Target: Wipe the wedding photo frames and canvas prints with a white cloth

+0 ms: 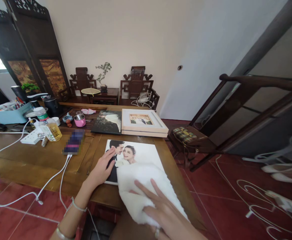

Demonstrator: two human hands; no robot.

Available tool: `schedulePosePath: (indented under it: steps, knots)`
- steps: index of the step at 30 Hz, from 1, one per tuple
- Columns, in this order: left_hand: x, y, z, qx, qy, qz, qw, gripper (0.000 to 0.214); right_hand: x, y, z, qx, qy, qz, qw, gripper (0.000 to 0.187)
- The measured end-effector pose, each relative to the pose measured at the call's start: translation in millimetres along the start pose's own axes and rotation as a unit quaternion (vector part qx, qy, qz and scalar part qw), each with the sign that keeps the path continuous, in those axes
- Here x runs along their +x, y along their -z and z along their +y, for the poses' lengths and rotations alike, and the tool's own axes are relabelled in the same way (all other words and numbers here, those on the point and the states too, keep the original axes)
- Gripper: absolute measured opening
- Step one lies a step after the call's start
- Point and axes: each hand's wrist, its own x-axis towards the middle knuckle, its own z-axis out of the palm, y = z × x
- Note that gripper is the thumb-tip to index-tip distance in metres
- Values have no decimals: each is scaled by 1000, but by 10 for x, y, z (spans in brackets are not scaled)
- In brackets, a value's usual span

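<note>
Portrait panel (146,153), one: white ground, two heads printed at its left; lies face up on my wooden table (93,151), toward the right end. Far edge and far corners exposed; near right corner under cloth.

White cloth (141,173), one: thick, over the panel's near right part, spilling past its near edge toward me.

Left hand (103,168), mine: laid over the panel's left edge, fingers out nearly straight and close together, thumb apart; gripping nothing, fingertips on the print.

Right hand (163,206), mine: on the cloth at the panel's near right, two fingers stretched and parted, the others bent into the folds; whether they pinch any cloth I cannot tell.

Framed picture (142,118), one: pale deep frame, lying beyond the panel, a narrow strip of wood between; limits travel that way.

Dark photo panel (102,120), one: beyond the portrait panel to its left, just beside the frame.

Phone (73,141), one: left of the panel, white cables (69,156) at its near end; a broad stretch of wood lies between it and the panel.

Bottle (53,130), one: farther left of the panel, past the phone.

Table's right edge: near the panel's right side, a slim margin of wood between.

Plaid bag (184,134), one: on a chair (238,96) right of the panel, beyond that edge.
</note>
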Motion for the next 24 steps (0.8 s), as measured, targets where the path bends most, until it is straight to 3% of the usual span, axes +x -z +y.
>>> schedulePosePath:
  steps: [5,10,13,18,24]
  knots:
    - [-7,-5,-8,3,-13,0,1000,42,-38,84,267,19,-85,30,996,19]
    - [-16,-10,-25,3,-8,-6,1000,42,458,173,811,12,-107,98,989,28]
    - [-14,-5,-15,-5,-9,-5,1000,42,811,193,974,-6,-121,141,983,31]
    - [-7,3,1,-14,-8,1,1000,42,1018,114,840,-54,-97,117,987,35]
    - [3,14,7,-21,-2,2,1000,42,582,24,258,-17,-32,66,997,33]
